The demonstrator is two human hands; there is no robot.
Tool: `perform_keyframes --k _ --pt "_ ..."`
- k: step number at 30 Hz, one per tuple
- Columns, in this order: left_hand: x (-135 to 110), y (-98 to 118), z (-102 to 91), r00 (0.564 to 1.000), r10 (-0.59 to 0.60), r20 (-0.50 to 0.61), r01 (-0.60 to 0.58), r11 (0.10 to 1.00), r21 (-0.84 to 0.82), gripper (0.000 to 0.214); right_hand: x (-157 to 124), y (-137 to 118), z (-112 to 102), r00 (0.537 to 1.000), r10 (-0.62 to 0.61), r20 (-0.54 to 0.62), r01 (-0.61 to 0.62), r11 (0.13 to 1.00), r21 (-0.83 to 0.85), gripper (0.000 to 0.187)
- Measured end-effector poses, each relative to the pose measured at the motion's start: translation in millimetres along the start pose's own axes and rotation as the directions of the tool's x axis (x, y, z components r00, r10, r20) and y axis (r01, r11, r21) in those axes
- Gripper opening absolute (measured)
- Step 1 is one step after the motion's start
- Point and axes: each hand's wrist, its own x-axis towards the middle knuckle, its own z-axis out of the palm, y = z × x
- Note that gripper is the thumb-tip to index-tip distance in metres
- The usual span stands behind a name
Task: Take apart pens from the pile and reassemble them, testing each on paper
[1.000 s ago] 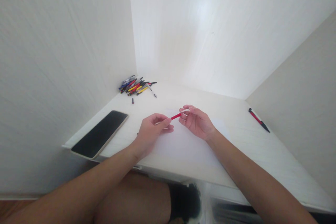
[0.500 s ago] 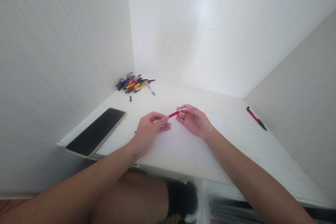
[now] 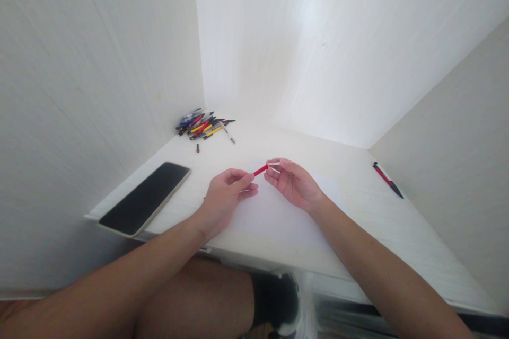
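Observation:
Between thumb and fingers, my left hand (image 3: 225, 193) is closed on a red pen barrel (image 3: 261, 170), which points up and to the right. My right hand (image 3: 294, 185) pinches a thin white piece (image 3: 274, 163), which looks like a pen refill, right at the barrel's far end. Whether the white piece sits inside the barrel or only touches its end, I cannot tell. Both hands are above a sheet of white paper (image 3: 278, 222) on the desk.
A pile of pens (image 3: 202, 124) lies in the back left corner, with a small dark pen part (image 3: 198, 148) before it. A phone (image 3: 145, 198) rests at the left edge. Red-and-black and white pens (image 3: 387, 179) lie by the right wall. White panels (image 3: 278, 53) enclose the desk.
Both hands have shifted very slightly left and up, along with the red barrel and the white piece. The grips look the same, and the things on the desk stay put.

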Motion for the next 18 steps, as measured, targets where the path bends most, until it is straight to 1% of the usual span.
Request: perform_keyframes --k 5,11,15,18 --pt "-0.8 1.2 2.1 1.0 0.001 0.005 -0.001 1.0 -0.022 0.024 -0.3 1.0 0.2 1.0 -0.014 0.013 0.014 1.0 0.012 0.012" --pt "-1.5 0.2 2.2 1.0 -0.007 -0.014 0.007 1.0 0.019 0.021 -0.2 0.9 1.3 1.0 -0.023 -0.001 0.023 1.0 0.017 0.011" --pt "-2.6 1.1 2.5 1.0 0.004 -0.012 -0.004 1.0 0.014 0.021 0.2 0.8 2.3 1.0 -0.019 -0.013 0.02 0.999 0.027 0.012" --pt "-3.3 2.4 4.1 1.0 -0.009 -0.029 0.01 1.0 0.015 0.021 0.3 1.2 2.5 1.0 -0.019 -0.016 0.02 0.999 0.028 0.013"
